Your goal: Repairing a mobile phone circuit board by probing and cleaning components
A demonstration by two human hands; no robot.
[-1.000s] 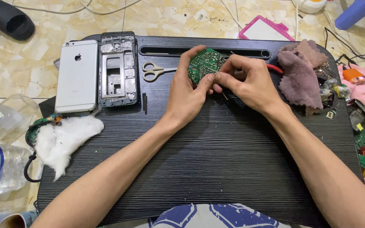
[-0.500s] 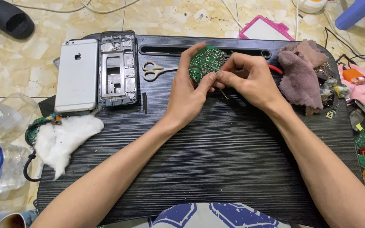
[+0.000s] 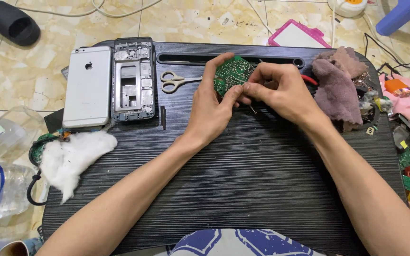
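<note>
While both hands work the small green circuit board (image 3: 233, 73), it sits raised off the black ribbed laptop table (image 3: 243, 180), at the far middle, just short of the long slot in the table's far edge.

Left hand (image 3: 212, 111): fingers curled round the board's left edge, thumb pressed on its face. Closed grip.
Right hand (image 3: 283, 90): pinched shut at the board's right edge, fingertips meeting the left thumb. A thin dark tip pokes out below it; can't tell if it's held or just lying under.

Judgement: board is thin, rigid, stubbly with solder points. Grip by the edges, keep wrists braced on the table, small force only.

Left, near edge: fluffy white cotton wad (image 3: 72, 159), soft and loose. Beyond it, silver smartphone back shell (image 3: 88, 87), smooth metal, beside a bare grey phone frame (image 3: 134, 80), all cutouts. Small steel scissors with pale handles (image 3: 176, 81) just left of the board. Right of the hands: crumpled mauve cloth (image 3: 338, 87), nappy. Far floor: glossy beige tiles (image 3: 72, 23).
</note>
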